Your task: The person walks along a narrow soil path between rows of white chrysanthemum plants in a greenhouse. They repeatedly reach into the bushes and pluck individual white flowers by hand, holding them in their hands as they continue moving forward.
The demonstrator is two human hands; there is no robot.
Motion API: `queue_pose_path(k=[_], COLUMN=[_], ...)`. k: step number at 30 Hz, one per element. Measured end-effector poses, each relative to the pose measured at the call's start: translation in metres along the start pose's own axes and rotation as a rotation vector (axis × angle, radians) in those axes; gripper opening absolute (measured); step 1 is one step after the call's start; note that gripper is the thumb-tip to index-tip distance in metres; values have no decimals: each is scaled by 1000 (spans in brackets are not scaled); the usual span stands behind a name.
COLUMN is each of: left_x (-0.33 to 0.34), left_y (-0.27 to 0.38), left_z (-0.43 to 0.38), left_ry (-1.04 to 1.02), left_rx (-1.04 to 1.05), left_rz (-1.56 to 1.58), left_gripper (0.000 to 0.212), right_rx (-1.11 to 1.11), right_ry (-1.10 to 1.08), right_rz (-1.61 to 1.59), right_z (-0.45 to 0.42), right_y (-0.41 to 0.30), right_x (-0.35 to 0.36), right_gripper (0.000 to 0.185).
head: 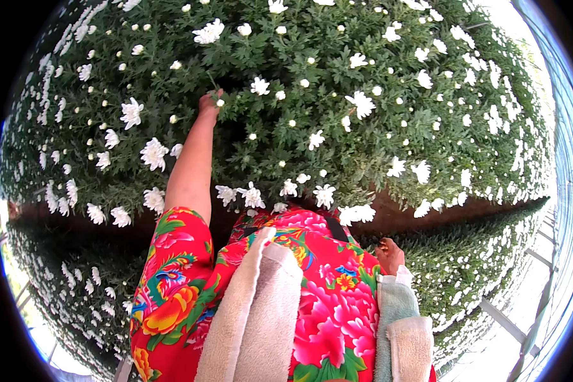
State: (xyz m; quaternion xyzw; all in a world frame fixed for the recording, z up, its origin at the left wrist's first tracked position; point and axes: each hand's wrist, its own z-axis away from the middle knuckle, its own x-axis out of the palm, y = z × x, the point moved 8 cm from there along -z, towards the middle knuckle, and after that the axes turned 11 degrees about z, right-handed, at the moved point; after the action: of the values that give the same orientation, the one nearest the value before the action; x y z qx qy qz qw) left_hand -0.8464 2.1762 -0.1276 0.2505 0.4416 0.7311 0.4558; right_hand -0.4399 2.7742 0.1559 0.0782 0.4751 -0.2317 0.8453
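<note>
Among the green leaves of the white chrysanthemum plants (pixel 277 138), my left hand (pixel 211 102) reaches forward at the end of a bare forearm. A thin green stem rises just above its fingers, and a white bud is beside it; leaves partly cover the fingers, so whether they grip anything cannot be told. My right hand (pixel 389 254) is low at my right side, by the floral red garment (pixel 334 305), with its fingers curled. Nothing can be made out in it. A beige towel (pixel 267 315) hangs down my front, and a green and beige towel (pixel 398 310) covers the right forearm.
Dense chrysanthemums with open white flowers (pixel 154 153) and round buds fill the bed ahead. A narrow brown soil path (pixel 410 217) runs crosswise by my body. Another flower bed (pixel 463 267) lies behind it. Metal frame posts (pixel 504 319) stand at the lower right.
</note>
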Motion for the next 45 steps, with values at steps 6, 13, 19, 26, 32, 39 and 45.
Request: queue_pose_path(k=[6,13,19,26,32,39,45], left_x=[-22,-34,-44,-43,-41,-35,-51], left_y=[-17,-15,-25,-83,-63,-90,-72], left_z=[-3,0,-37,-100,-117,-106,-105], left_ry=[1,85,-149,-325,-231,-253,-266], left_rx=[-250,-402,-243,-276,-37,-188,-255], left_rz=[171,504,411,71,-300,-136,44], left_gripper=[28,25,25,32,30,29,29], right_rx=[80,69,45,32,96,92,58], right_ry=[-93,-124,-109,-41,-39,-53,-35], right_rz=[-62,-38,-22,-46,-27,-20,-34], right_z=[11,12,5,7,12,8,-6], right_y=[-2,2,0,-18,-9,-10,0], right_x=[23,29,32,11,19,20,12], right_gripper=[34,34,33,32,30,29,27])
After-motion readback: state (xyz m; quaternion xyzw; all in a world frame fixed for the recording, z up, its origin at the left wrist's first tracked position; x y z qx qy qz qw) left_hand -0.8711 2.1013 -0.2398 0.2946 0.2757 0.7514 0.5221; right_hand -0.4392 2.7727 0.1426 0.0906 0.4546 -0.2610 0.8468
